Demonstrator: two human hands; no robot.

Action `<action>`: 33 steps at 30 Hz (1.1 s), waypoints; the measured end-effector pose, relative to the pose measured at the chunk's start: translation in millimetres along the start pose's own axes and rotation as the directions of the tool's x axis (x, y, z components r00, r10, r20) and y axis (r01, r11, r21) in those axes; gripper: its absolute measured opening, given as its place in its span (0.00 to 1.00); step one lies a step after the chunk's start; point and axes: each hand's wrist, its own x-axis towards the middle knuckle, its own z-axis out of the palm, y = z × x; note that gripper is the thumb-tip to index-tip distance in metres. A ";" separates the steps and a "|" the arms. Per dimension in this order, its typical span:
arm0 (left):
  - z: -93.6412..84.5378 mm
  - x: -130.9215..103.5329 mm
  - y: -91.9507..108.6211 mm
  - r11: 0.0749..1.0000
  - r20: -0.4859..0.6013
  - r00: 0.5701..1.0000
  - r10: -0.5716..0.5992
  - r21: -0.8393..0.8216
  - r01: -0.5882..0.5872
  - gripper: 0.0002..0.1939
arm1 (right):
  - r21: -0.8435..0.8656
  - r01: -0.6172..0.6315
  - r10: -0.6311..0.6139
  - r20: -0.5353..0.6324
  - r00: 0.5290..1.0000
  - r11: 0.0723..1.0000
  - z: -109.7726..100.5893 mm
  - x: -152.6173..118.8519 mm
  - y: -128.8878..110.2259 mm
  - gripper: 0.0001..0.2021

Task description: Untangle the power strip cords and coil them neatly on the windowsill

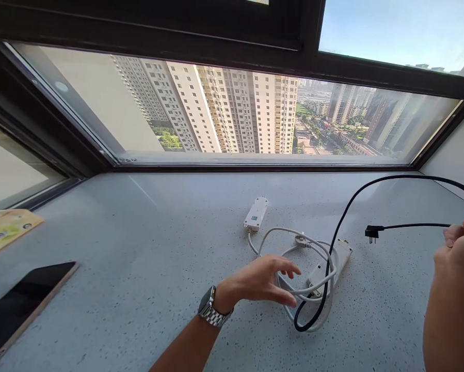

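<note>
My left hand (268, 279), with a watch on its wrist, is open beside a loose tangle of white cord (289, 231), fingers apart. At the right edge my right hand (462, 240) is closed around a black power cord (394, 177). The black plug (372, 232) sticks out leftward from that hand, prongs pointing down. The black cord loops down through the white coils, near a larger white power strip (342, 258) that lies partly under them. A smaller white power strip (256, 213) rests behind the tangle. A grey-white plug (302, 240) sits among the coils.
The speckled white windowsill (158, 268) holds everything. At the left lie a phone (26, 305) and a yellow packet (9, 230). Dark window frames (262, 168) bound the back, and a white wall (452, 134) stands at the right.
</note>
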 end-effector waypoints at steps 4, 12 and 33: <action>2.7 -2.9 5.6 0.999 0.096 0.995 0.013 0.041 -0.017 0.10 | 0.049 -0.104 0.101 0.048 0.994 0.993 9.6 -13.2 -1.6 0.13; -29.7 -8.1 -4.0 0.859 -0.596 0.766 -0.240 -0.498 -0.118 0.17 | -0.109 -0.123 0.147 0.255 0.956 0.986 8.9 -17.3 -0.6 0.12; -53.9 -19.7 -0.7 0.427 -0.738 0.440 -0.512 -0.663 -0.615 0.16 | -0.141 0.253 0.146 0.989 0.000 0.957 3.6 -46.6 -3.3 0.12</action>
